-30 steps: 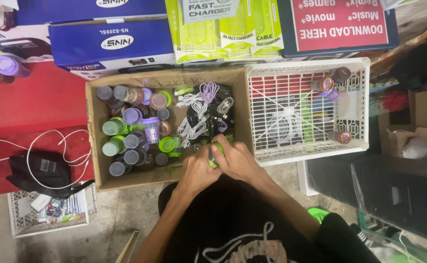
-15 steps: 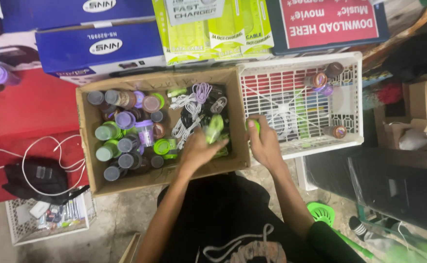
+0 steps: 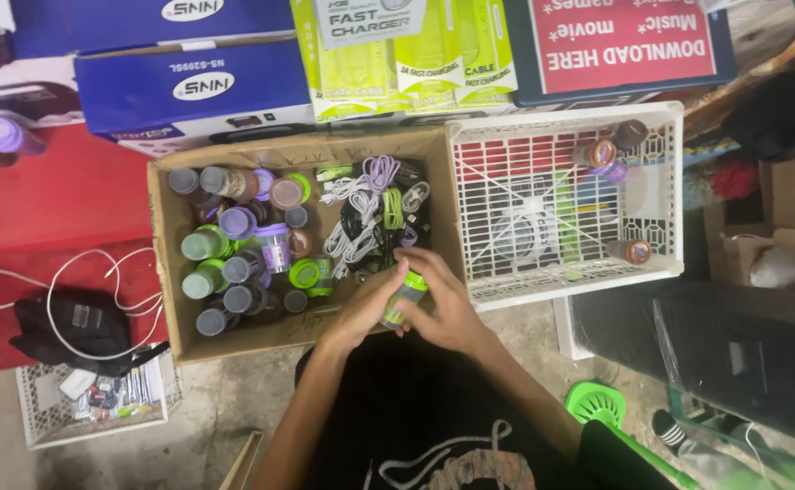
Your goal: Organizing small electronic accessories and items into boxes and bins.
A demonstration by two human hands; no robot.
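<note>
1. A white plastic crate [image 3: 660, 195] sits at the right centre of the frame, with 3 small jars inside it.
2. 2 blue boxes [image 3: 189, 77] lie stacked at the upper left.
3. Lime-green cable packs [image 3: 397, 63] hang along the top centre.
4. A red sign with a dark border [image 3: 629, 41] fills the upper right.
5. A black pouch [image 3: 71, 322] wrapped in white cable [image 3: 80, 268] rests on a red surface [image 3: 62, 195] at the left.
6. A small white basket [image 3: 98, 399] of oddments sits at the lower left.
7. A purple-lidded jar [image 3: 3, 134] stands at the far left edge.
</note>
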